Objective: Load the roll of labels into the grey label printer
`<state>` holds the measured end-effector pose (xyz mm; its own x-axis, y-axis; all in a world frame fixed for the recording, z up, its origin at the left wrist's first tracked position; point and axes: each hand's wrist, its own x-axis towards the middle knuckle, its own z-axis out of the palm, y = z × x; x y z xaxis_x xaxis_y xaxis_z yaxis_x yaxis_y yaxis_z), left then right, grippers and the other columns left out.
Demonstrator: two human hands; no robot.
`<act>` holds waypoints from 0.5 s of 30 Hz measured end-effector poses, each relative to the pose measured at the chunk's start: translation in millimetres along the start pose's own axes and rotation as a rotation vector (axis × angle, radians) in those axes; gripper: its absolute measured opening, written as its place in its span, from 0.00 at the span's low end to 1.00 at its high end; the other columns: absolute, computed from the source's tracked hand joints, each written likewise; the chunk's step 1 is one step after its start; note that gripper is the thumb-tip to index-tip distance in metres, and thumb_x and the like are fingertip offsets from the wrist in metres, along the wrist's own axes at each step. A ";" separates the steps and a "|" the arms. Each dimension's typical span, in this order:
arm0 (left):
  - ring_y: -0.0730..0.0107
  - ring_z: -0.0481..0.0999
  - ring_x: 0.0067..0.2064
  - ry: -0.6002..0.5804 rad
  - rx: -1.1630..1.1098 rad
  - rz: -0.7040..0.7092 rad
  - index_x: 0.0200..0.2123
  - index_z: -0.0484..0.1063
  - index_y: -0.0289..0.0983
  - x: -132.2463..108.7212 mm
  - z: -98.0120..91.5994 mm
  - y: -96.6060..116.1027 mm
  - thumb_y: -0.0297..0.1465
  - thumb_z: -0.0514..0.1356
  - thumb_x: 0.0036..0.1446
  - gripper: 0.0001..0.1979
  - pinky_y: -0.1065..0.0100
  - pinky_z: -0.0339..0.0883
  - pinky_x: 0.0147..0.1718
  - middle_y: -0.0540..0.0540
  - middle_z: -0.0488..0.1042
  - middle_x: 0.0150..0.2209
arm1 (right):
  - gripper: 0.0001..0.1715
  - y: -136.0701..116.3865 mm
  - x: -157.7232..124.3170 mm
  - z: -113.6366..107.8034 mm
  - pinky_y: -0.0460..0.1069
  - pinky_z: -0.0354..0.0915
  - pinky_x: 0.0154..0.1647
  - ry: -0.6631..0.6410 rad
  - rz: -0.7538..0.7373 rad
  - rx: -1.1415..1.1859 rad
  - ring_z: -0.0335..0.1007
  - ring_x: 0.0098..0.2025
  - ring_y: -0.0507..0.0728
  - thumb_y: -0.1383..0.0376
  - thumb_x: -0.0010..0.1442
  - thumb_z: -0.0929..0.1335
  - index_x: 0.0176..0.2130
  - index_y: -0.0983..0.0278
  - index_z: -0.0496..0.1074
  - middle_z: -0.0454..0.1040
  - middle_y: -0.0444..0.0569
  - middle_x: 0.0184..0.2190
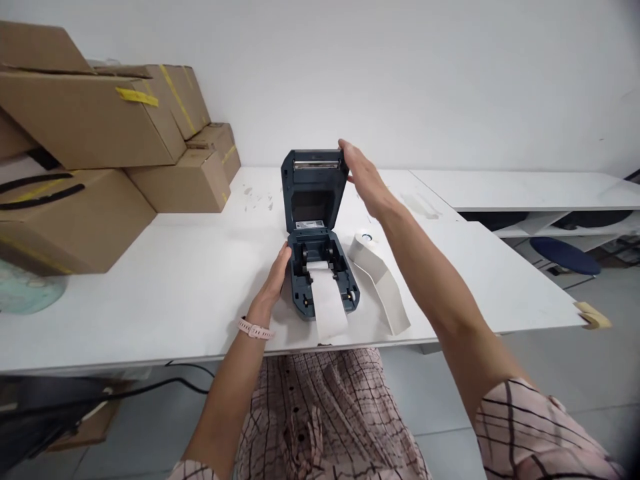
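A dark blue-grey label printer [296, 293] stands on the white table with its lid [315, 193] raised. My right hand [365, 175] grips the lid's upper right corner, fingers curled behind the edge and partly hidden. Against the left side of the printer's base, near the hinge, my left hand [276, 275] is pressed, its fingers largely out of sight. Inside the base sits a small roll of labels [318, 265]. From it a white label strip [330, 310] runs out over the printer's front towards me. Right of the printer lies another white label roll [361, 247], partly unwound.
Cardboard boxes [95, 120] are stacked on the left of the white table [200, 287]. A translucent pale green object [30, 290] lies below them. On the right, yellow-brown tape [593, 315] covers a table corner, with a blue stool [565, 256] beyond. Black cables [170, 381] hang under the front edge.
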<state>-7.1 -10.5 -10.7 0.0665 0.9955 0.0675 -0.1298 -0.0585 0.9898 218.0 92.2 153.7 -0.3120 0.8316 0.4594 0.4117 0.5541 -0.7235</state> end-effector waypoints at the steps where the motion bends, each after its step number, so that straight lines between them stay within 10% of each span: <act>1: 0.53 0.71 0.63 0.005 -0.026 -0.005 0.62 0.71 0.41 1.3 -0.1 -1.4 0.53 0.58 0.63 0.31 0.56 0.69 0.57 0.41 0.79 0.56 | 0.51 -6.4 -17.0 5.1 0.69 0.51 0.75 0.038 -0.031 -0.029 0.45 0.78 0.68 0.29 0.66 0.48 0.74 0.53 0.50 0.52 0.49 0.76; 10: 0.54 0.61 0.73 0.270 -0.009 0.012 0.65 0.69 0.40 -9.6 0.4 -2.0 0.50 0.55 0.66 0.30 0.55 0.57 0.69 0.43 0.65 0.71 | 0.17 -25.2 -191.2 66.1 0.63 0.68 0.62 0.349 0.062 -0.020 0.73 0.52 0.63 0.52 0.73 0.63 0.56 0.50 0.74 0.77 0.49 0.44; 15: 0.47 0.53 0.76 0.221 0.050 0.015 0.74 0.55 0.48 -63.2 26.3 12.6 0.49 0.67 0.58 0.45 0.50 0.54 0.72 0.44 0.52 0.77 | 0.28 7.8 -202.6 89.2 0.65 0.59 0.71 0.400 0.225 0.240 0.61 0.70 0.64 0.52 0.63 0.73 0.61 0.49 0.70 0.70 0.48 0.65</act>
<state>13.1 -76.1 0.9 -0.1538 0.9864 0.0586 -0.0794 -0.0715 0.9943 208.0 -75.2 8.9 0.1324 0.9043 0.4058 0.2081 0.3749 -0.9034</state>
